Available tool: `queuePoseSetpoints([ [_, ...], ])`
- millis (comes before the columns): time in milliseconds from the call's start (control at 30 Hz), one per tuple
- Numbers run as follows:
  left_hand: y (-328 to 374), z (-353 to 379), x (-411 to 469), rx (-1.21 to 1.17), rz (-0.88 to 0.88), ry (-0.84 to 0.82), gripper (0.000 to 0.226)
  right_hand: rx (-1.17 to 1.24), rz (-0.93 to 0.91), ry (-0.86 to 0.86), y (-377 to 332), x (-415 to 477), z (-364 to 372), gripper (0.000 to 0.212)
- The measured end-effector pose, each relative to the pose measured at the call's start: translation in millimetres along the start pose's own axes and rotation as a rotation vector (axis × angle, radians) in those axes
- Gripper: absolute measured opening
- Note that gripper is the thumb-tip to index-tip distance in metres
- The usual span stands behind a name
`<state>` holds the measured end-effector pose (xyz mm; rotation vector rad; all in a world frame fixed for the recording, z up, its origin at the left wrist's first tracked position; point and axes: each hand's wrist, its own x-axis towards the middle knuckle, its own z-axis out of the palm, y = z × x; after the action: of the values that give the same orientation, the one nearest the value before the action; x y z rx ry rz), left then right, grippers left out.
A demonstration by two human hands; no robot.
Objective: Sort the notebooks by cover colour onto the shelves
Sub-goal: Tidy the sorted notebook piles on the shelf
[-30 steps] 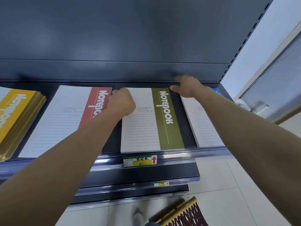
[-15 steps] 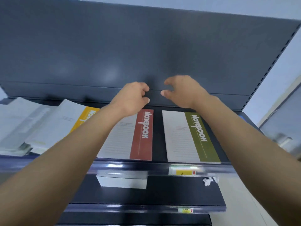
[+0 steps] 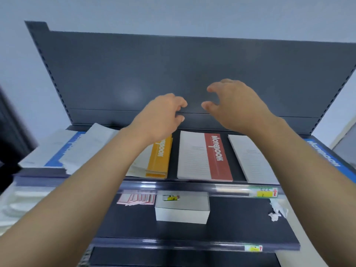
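Nearest, on the lower shelf point(image 3: 240, 224), a white box point(image 3: 182, 209) and some pink cards point(image 3: 136, 199) lie untouched. Above it, along the top shelf point(image 3: 173, 185), the notebooks lie flat in a row. A yellow stack point(image 3: 160, 157) sits just beside the red notebook point(image 3: 217, 157). Next comes a notebook point(image 3: 250, 160) whose colour band is hidden under the right forearm; a second ago that place held the olive one, with both hands at its far edge. Blue covers show at the left end point(image 3: 61, 153) and far right point(image 3: 323, 153).

Half a second ago the hands had already come off the olive notebook. Now they are higher, in front of the back panel point(image 3: 173, 70), clear of every cover. The left hand point(image 3: 159, 118) has loosely curled fingers and holds nothing. The right hand point(image 3: 237, 106) is spread wider, thumb and fingers apart, and is also empty. I judge the olive placement done, so both hands are free for the next notebook. The view has also swung left toward the loose pile point(image 3: 90, 149).

Each notebook's long axis runs from the shelf's front lip to the back panel. The colour band follows the right long edge, and the title starts at the far end and reads toward the front.
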<state>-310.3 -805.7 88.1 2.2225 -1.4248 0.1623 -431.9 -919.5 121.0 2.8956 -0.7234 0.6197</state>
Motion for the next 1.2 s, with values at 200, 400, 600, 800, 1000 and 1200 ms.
queuePoseSetpoints([
  [200, -23.3, -36.4, -35.2, 0.064, -0.069, 0.053, 0.041, -0.002, -0.104, -0.004, -46.4, 2.0, -7.8, 0.041],
  [400, -31.4, -71.4, -70.0, 0.129, -0.176, 0.15, 0.035, 0.072, -0.232, 0.033, -81.4, 6.2, -18.8, 0.041],
  [600, -27.9, -93.4, -105.8, 0.222, -0.294, 0.174, 0.035, 0.15, -0.38, 0.044, -113.5, 5.1, -29.1, 0.039],
  [800, -20.4, -117.9, -130.6, 0.322, -0.386, 0.197, 0.035, 0.204, -0.47, 0.066, -135.2, -0.7, -41.9, 0.041],
  [1000, -16.1, -133.0, -138.2, 0.352, -0.371, 0.216, 0.036, 0.199, -0.471, 0.061, -145.4, -10.9, -52.2, 0.041],
  [1200, -23.4, -145.1, -129.9, 0.35, -0.278, 0.218, 0.037, 0.166, -0.369, 0.078, -147.7, -14.2, -58.5, 0.04],
])
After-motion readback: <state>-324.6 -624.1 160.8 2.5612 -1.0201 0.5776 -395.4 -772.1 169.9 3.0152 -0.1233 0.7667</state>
